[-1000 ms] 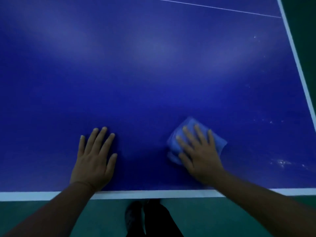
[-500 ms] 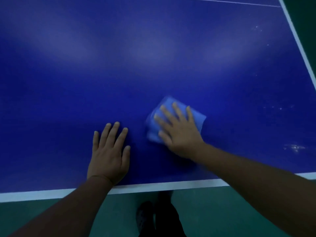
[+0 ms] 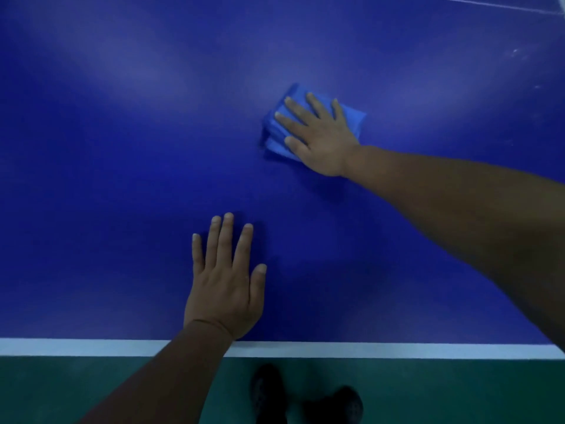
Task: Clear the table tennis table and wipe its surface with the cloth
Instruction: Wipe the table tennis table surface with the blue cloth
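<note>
Blue table (image 3: 122, 148) across nearly the whole view, matte, with soft pale glare in broad patches toward the far side. White edge line (image 3: 367, 350) along the near side; thin white line (image 3: 489, 4) at the far right corner of the view. Faint whitish specks (image 3: 516, 52) on the surface at the upper right. Green floor (image 3: 61, 390) below the near edge, dim. Two dark shoes (image 3: 269, 390) on it, just under the table's edge.

Left hand (image 3: 226, 289) flat on the table near the edge line, palm down, fingers straight and slightly spread, holding nothing. Right hand (image 3: 318, 136) farther out and to the right, arm stretched across the surface, palm down on the cloth (image 3: 278, 142), fingers straight and fanned, pressing it against the table rather than curling round it. Cloth lighter blue than the table, folded into a small pad, edges showing past the fingertips and at both sides of the hand. Hands well apart.
</note>
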`<action>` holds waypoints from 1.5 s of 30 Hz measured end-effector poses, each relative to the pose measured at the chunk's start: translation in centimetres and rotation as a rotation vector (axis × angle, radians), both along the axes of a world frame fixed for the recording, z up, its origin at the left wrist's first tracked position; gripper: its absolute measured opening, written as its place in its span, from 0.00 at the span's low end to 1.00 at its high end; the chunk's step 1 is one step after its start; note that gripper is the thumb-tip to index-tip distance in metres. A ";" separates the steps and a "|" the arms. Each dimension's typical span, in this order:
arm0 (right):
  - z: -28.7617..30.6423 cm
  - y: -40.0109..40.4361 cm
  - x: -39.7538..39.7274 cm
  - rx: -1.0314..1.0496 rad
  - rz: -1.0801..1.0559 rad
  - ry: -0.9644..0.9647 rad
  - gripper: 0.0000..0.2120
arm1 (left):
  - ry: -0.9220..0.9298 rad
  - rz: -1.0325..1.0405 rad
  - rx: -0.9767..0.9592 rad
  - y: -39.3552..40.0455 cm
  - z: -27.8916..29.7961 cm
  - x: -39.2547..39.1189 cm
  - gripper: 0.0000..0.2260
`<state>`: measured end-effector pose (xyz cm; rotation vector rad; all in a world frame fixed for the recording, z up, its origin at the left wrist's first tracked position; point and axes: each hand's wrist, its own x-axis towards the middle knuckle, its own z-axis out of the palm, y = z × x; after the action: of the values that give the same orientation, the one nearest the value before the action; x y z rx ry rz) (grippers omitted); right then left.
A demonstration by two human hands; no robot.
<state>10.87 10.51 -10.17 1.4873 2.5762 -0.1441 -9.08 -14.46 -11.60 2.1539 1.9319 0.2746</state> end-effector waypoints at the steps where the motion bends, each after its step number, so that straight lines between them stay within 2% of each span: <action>1: -0.1 -1.1 -0.3 0.005 0.092 -0.016 0.31 | -0.008 0.003 -0.003 0.0 0.0 0.0 0.29; 5: -0.4 -13.0 2.8 0.009 0.471 0.089 0.25 | -0.015 0.002 -0.007 0.1 -0.1 0.0 0.29; 7: -0.5 -18.3 7.2 -0.038 0.519 0.099 0.24 | 0.005 -0.008 -0.019 0.1 -0.1 -0.1 0.29; 9: -0.5 -19.6 12.5 -0.016 0.381 0.073 0.24 | 0.018 -0.008 -0.033 0.2 0.0 -0.1 0.29; 12: -0.3 -18.4 17.4 -0.027 -0.021 0.010 0.26 | 0.010 -0.009 -0.038 0.1 0.2 0.0 0.29; 15: -0.1 -17.6 13.6 -0.005 -0.373 0.072 0.30 | 0.002 -0.014 -0.043 0.0 0.3 0.0 0.29; 17: -0.1 -18.4 8.6 0.011 -0.508 0.120 0.35 | -0.004 -0.006 -0.061 0.1 0.4 0.0 0.30; 19: -0.6 -21.5 4.8 0.038 -0.403 0.165 0.31 | -0.012 0.000 -0.073 0.1 0.5 0.1 0.30; 21: -0.9 -26.9 3.8 0.061 -0.154 0.174 0.26 | -0.020 0.000 -0.067 0.1 0.6 0.2 0.31; 24: -0.5 -31.8 8.0 0.003 0.142 0.170 0.23 | -0.025 0.006 -0.077 0.0 0.8 0.2 0.31; 26: -0.8 -30.5 12.0 0.013 0.170 0.068 0.24 | -0.026 0.006 -0.092 -0.1 0.9 0.2 0.32; 27: -0.9 -28.9 13.8 0.029 0.078 0.023 0.25 | -0.027 0.006 -0.096 0.0 0.9 0.2 0.32; 29: -0.9 -25.4 15.8 0.037 -0.329 0.037 0.27 | -0.021 0.006 -0.095 0.0 0.9 0.2 0.31; 31: -0.5 -22.7 14.1 0.038 -0.802 0.110 0.27 | -0.014 0.007 -0.094 0.0 0.8 0.2 0.31; 32: -0.5 -22.3 12.0 0.050 -0.914 0.109 0.27 | -0.011 0.009 -0.092 0.0 0.8 0.2 0.31; 33: -0.6 -22.7 9.6 0.088 -0.907 0.107 0.26 | -0.008 0.008 -0.089 0.0 0.7 0.3 0.31; 35: -1.1 -25.6 5.1 0.135 -0.589 0.155 0.25 | -0.004 0.014 -0.079 0.0 0.6 0.3 0.30; 37: -1.6 -29.8 4.5 0.101 -0.263 0.150 0.24 | -0.005 0.016 -0.077 0.0 0.7 0.3 0.30; 38: -1.7 -30.8 6.2 0.082 -0.234 0.140 0.24 | -0.007 0.016 -0.078 0.0 0.7 0.3 0.30; 40: -1.5 -31.0 11.4 0.090 -0.401 0.068 0.25 | -0.010 0.019 -0.078 0.0 0.7 0.4 0.30; 43: -0.5 -29.4 18.6 0.049 -0.941 0.044 0.29 | 0.005 0.018 -0.089 0.1 0.7 0.4 0.30; 45: 0.1 -27.8 18.2 0.018 -1.183 0.084 0.28 | 0.013 0.017 -0.093 0.1 0.6 0.4 0.30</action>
<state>29.11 -17.31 -10.09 2.7977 1.3840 -0.3071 -8.70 -14.35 -10.97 2.0860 1.9313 0.1710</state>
